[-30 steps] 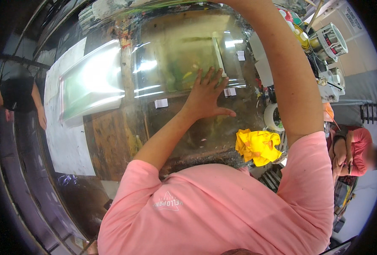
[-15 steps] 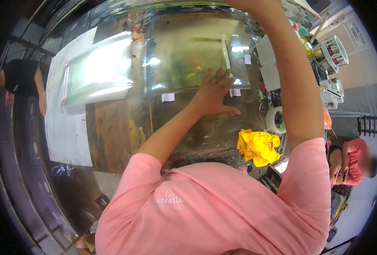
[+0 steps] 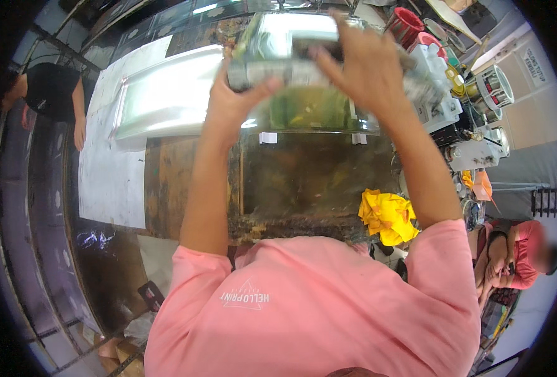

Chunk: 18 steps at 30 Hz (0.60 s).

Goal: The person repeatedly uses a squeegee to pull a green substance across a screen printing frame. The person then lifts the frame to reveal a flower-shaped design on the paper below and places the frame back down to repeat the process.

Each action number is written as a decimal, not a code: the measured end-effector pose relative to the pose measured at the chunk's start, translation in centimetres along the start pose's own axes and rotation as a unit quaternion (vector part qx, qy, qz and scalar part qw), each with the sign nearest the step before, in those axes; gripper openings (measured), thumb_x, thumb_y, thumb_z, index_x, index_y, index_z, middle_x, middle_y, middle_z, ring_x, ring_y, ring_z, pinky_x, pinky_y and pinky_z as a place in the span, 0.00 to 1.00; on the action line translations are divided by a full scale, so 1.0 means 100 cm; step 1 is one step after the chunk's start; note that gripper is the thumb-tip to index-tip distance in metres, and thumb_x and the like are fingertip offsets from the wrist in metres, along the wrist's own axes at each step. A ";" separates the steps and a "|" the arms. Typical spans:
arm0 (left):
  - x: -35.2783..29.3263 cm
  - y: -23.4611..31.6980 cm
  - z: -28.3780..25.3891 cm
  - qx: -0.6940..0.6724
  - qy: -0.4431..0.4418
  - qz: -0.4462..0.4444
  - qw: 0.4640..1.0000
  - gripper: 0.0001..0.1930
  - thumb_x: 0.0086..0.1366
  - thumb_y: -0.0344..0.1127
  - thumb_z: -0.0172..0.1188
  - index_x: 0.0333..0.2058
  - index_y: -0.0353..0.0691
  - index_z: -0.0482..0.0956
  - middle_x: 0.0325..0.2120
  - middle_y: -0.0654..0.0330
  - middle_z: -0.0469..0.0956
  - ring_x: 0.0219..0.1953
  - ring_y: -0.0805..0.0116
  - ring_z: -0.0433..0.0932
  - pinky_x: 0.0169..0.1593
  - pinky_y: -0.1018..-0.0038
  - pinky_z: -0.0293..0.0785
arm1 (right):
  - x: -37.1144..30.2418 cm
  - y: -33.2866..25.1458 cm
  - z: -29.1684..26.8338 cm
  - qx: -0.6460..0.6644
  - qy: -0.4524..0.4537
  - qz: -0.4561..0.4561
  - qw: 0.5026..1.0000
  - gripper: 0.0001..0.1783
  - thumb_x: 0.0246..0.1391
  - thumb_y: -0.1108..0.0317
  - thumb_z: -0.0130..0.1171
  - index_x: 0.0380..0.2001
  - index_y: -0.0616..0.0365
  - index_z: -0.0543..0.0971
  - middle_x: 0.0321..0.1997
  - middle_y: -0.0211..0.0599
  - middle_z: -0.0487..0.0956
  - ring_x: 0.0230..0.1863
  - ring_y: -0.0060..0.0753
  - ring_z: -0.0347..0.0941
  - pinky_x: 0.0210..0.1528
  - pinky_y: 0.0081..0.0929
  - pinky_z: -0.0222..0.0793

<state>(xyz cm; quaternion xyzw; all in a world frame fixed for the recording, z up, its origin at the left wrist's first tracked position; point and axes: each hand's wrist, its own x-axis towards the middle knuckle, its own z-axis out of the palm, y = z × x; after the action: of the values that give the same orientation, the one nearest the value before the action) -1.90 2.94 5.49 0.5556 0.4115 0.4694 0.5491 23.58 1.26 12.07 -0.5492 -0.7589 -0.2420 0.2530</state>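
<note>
A screen-printing frame point(image 3: 285, 74) with a pale greyish near bar is tilted over the brown table. My left hand point(image 3: 233, 103) grips its near left corner, thumb along the bar. My right hand point(image 3: 371, 72) is over the frame's right part, smeared by motion; a dark strip shows beside its fingertips, and whether it holds anything cannot be made out. Under the frame lies a clear, greenish sheet point(image 3: 310, 112), partly hidden. Small white paper tabs point(image 3: 268, 137) sit along its near edge.
Clear plastic sheets point(image 3: 162, 94) lie on white paper point(image 3: 112, 188) at the left. A crumpled yellow cloth point(image 3: 388, 217) rests by the near right edge. Paint tubs point(image 3: 489, 88) crowd the right side. One person point(image 3: 52, 94) stands far left; another point(image 3: 517, 254) sits at right.
My left hand has left the sheet and taken hold of the frame's corner. My right hand has come down from the far edge, and the frame now covers part of the sheet.
</note>
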 end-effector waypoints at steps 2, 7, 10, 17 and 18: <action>-0.024 -0.024 0.006 0.122 0.043 0.015 0.991 0.52 0.47 0.51 0.87 0.66 0.30 0.72 0.46 0.47 0.85 0.51 0.59 0.85 0.52 0.65 0.83 | -0.033 -0.001 0.009 0.044 -0.115 -0.018 0.992 0.27 0.65 0.41 0.59 0.41 0.56 0.85 0.39 0.43 0.83 0.46 0.48 0.80 0.50 0.50 0.69; -0.063 -0.101 0.004 0.435 0.084 0.008 0.896 0.58 0.38 0.68 0.85 0.65 0.40 0.77 0.51 0.52 0.80 0.59 0.53 0.75 0.66 0.50 0.65 | -0.098 -0.001 0.037 0.204 -0.252 -0.001 0.946 0.18 0.66 0.44 0.60 0.42 0.44 0.86 0.36 0.42 0.82 0.41 0.52 0.80 0.42 0.50 0.72; -0.067 -0.125 0.001 0.556 0.086 0.005 0.827 0.61 0.34 0.73 0.82 0.67 0.45 0.77 0.50 0.55 0.75 0.59 0.53 0.69 0.68 0.47 0.54 | -0.124 -0.015 0.049 0.234 -0.267 0.018 0.935 0.18 0.61 0.49 0.66 0.45 0.49 0.86 0.37 0.44 0.84 0.40 0.53 0.81 0.42 0.49 0.75; -0.067 -0.135 -0.005 0.522 0.073 0.043 0.849 0.62 0.31 0.74 0.81 0.65 0.44 0.79 0.46 0.57 0.73 0.54 0.54 0.69 0.64 0.49 0.55 | -0.134 -0.013 0.096 0.159 -0.196 0.007 0.968 0.22 0.57 0.50 0.69 0.50 0.50 0.85 0.43 0.37 0.82 0.42 0.45 0.79 0.42 0.42 0.78; -0.067 -0.135 -0.006 0.523 0.068 0.035 0.849 0.63 0.31 0.74 0.81 0.66 0.44 0.78 0.45 0.57 0.72 0.53 0.54 0.69 0.63 0.49 0.55 | -0.121 -0.005 0.117 0.147 -0.200 0.020 0.968 0.21 0.58 0.49 0.69 0.48 0.50 0.85 0.42 0.37 0.81 0.42 0.45 0.79 0.41 0.42 0.78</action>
<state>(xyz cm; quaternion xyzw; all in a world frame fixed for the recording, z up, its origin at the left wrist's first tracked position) -3.14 -2.63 -8.50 0.7415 0.6126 0.2402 0.1313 24.96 0.10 -4.68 -0.5581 -0.8103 -0.0079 0.1786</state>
